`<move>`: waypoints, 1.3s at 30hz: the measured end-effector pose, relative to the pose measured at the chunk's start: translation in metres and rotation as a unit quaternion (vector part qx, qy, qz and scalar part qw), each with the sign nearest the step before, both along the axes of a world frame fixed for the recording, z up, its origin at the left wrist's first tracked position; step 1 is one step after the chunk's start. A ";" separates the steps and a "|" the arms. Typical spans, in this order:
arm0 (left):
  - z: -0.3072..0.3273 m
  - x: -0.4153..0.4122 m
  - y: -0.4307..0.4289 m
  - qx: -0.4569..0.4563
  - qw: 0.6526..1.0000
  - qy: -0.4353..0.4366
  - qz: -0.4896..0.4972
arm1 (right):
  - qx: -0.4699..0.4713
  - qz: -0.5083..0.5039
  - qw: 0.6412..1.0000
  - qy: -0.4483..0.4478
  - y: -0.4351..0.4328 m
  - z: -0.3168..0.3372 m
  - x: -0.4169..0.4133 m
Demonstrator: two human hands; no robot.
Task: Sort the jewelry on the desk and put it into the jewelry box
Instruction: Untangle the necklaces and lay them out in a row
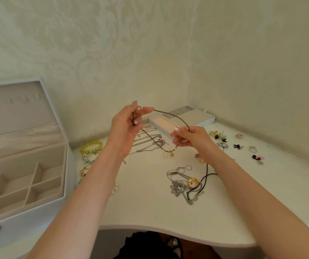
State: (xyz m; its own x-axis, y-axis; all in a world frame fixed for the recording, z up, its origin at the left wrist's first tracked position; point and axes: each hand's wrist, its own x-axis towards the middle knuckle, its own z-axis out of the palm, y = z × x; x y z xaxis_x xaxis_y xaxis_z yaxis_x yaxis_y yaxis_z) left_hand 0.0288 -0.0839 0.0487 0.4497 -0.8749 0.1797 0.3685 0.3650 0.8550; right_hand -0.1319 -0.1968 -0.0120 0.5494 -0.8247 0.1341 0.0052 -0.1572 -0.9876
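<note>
A thin brown cord necklace [170, 114] is stretched in the air above the desk between both hands. My left hand [127, 126] pinches its clasp end up high. Lower and to the right, my right hand [191, 137] pinches the other part of the cord, with its gold pendant end hanging below. The white jewelry box [64, 182] stands open at the left, its lid upright and its divided compartments showing. Silver chains [148, 143] lie under my hands, and a tangle of chains with a gold ring pendant [192, 183] lies nearer the front.
A flat ring tray [202, 121] lies in the back corner against the wall. A yellow bead bracelet [91, 146] and more bracelets lie beside the box. Several small earrings and rings [237, 146] are scattered at the right. The desk's curved front edge [168, 229] is below.
</note>
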 end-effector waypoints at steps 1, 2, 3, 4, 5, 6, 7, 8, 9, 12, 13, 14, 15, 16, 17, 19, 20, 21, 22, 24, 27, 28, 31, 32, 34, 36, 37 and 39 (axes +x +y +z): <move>0.000 0.002 0.000 0.003 1.000 0.003 0.010 | 0.010 0.005 1.000 0.000 0.001 0.001 0.000; 0.001 0.005 -0.001 0.008 1.000 0.005 0.020 | 0.021 0.012 1.000 -0.002 0.002 0.002 0.000; 0.001 0.007 -0.001 0.016 0.999 0.005 0.030 | 0.037 0.018 0.999 -0.013 0.003 0.004 0.001; 0.000 0.010 -0.002 0.027 0.999 -0.003 0.039 | 0.062 0.023 0.997 -0.031 0.004 0.005 0.001; -0.001 0.012 -0.002 0.042 0.998 -0.019 0.047 | 0.094 0.027 0.994 -0.054 0.006 0.007 0.001; -0.002 0.013 -0.002 0.057 0.996 -0.039 0.053 | 0.122 0.028 0.989 -0.073 0.007 0.009 0.001; -0.003 0.014 -0.002 0.068 0.995 -0.056 0.055 | 0.144 0.027 0.985 -0.088 0.009 0.010 0.001; -0.003 0.015 -0.002 0.074 0.994 -0.069 0.052 | 0.160 0.026 0.982 -0.099 0.009 0.010 0.001; -0.004 0.016 -0.002 0.079 0.993 -0.077 0.045 | 0.175 0.026 0.978 -0.109 0.009 0.010 0.001; -0.006 0.018 -0.002 0.101 0.990 -0.097 0.020 | 0.197 0.042 0.970 -0.135 0.007 0.011 -0.001; -0.008 0.019 -0.002 0.106 0.989 -0.102 0.020 | 0.191 0.045 0.971 -0.137 0.005 0.011 -0.002; -0.009 0.021 -0.003 0.110 0.988 -0.105 0.026 | 0.182 0.047 0.973 -0.137 0.005 0.012 -0.003; -0.011 0.022 -0.003 0.112 0.987 -0.105 0.036 | 0.171 0.045 0.976 -0.131 0.004 0.011 -0.004; -0.012 0.023 -0.004 0.114 0.987 -0.104 0.049 | 0.159 0.043 0.979 -0.122 0.003 0.011 -0.004; -0.013 0.024 -0.004 0.113 0.987 -0.102 0.060 | 0.148 0.042 0.982 -0.112 0.003 0.011 -0.005; -0.015 0.026 -0.005 0.102 0.986 -0.101 0.080 | 0.126 0.051 0.987 -0.091 0.003 0.010 -0.006; -0.016 0.028 -0.006 0.093 0.986 -0.103 0.090 | 0.115 0.057 0.988 -0.080 0.002 0.010 -0.007; -0.016 0.030 -0.006 0.083 0.986 -0.104 0.100 | 0.104 0.062 0.990 -0.069 0.002 0.011 -0.007; -0.015 0.033 -0.006 0.071 0.986 -0.103 0.110 | 0.090 0.067 0.992 -0.054 0.001 0.010 -0.008; -0.013 0.037 -0.005 0.047 0.986 -0.102 0.127 | 0.054 0.066 0.996 -0.010 0.002 0.010 -0.007; -0.008 0.039 -0.002 0.040 0.978 -0.136 0.151 | 0.001 0.033 0.998 0.057 0.003 0.009 -0.005; -0.006 0.039 -0.001 0.046 0.976 -0.146 0.155 | -0.013 0.020 0.997 0.070 0.003 0.008 -0.004; -0.006 0.038 -0.002 0.071 0.972 -0.155 0.162 | -0.053 -0.017 0.994 0.090 0.001 0.008 -0.005; -0.006 0.038 -0.002 0.082 0.970 -0.155 0.167 | -0.053 -0.024 0.995 0.080 0.000 0.008 -0.006; -0.007 0.039 -0.002 0.105 0.964 -0.157 0.186 | -0.023 -0.028 0.999 0.037 -0.003 0.009 -0.008; -0.009 0.041 -0.001 0.121 0.960 -0.154 0.198 | 0.019 -0.022 0.999 -0.017 -0.006 0.010 -0.011; -0.010 0.041 0.000 0.127 0.960 -0.155 0.197 | 0.036 -0.016 0.998 -0.048 -0.007 0.011 -0.013; -0.011 0.041 0.002 0.143 0.956 -0.176 0.185 | 0.058 -0.004 0.993 -0.102 -0.010 0.012 -0.016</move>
State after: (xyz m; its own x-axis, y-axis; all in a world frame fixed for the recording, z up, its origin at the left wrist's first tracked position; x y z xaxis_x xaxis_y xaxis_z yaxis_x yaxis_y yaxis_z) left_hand 0.0697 -0.0818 0.0375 0.6931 -0.7041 0.1547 -0.0697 0.1481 0.9865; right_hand -0.1476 -0.2066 -0.0002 0.5138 -0.8454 0.1461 0.2067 -0.0433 -0.9775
